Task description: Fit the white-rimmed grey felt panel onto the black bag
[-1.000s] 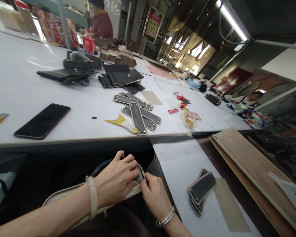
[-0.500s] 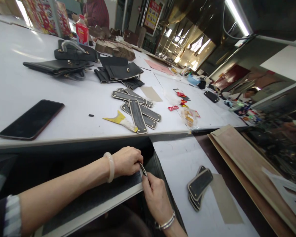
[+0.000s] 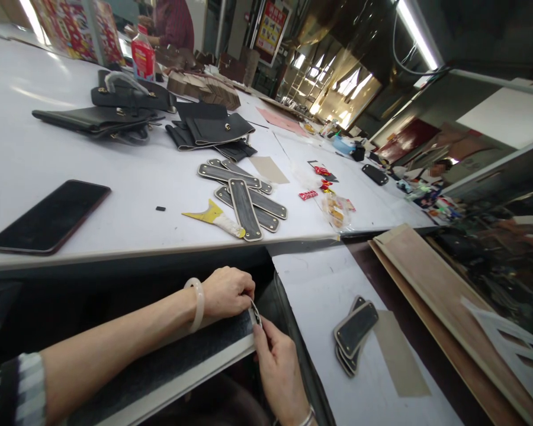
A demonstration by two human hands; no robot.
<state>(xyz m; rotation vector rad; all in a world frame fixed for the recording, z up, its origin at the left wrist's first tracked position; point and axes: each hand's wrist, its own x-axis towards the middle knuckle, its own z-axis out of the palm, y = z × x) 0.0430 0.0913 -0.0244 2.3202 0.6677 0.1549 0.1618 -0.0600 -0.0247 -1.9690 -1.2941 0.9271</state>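
Note:
My left hand, with a pale bangle at the wrist, pinches the upper end of a small light-edged strip. The strip's lower end is between the thumb and fingers of my right hand. Both hands are close together over the end of a dark panel with a pale edge, which lies below my left forearm. Several dark oblong pieces with pale rims and rivets lie crossed on the white table, beside a yellow and white pointed piece.
A phone lies at the left, with black leather bags behind it. More rimmed pieces rest on a lower white surface at right, near cardboard. A person is across the table.
The view has shifted slightly, so the table items appear a little further left. Both hands keep their hold on the strip, with almost the same pose.

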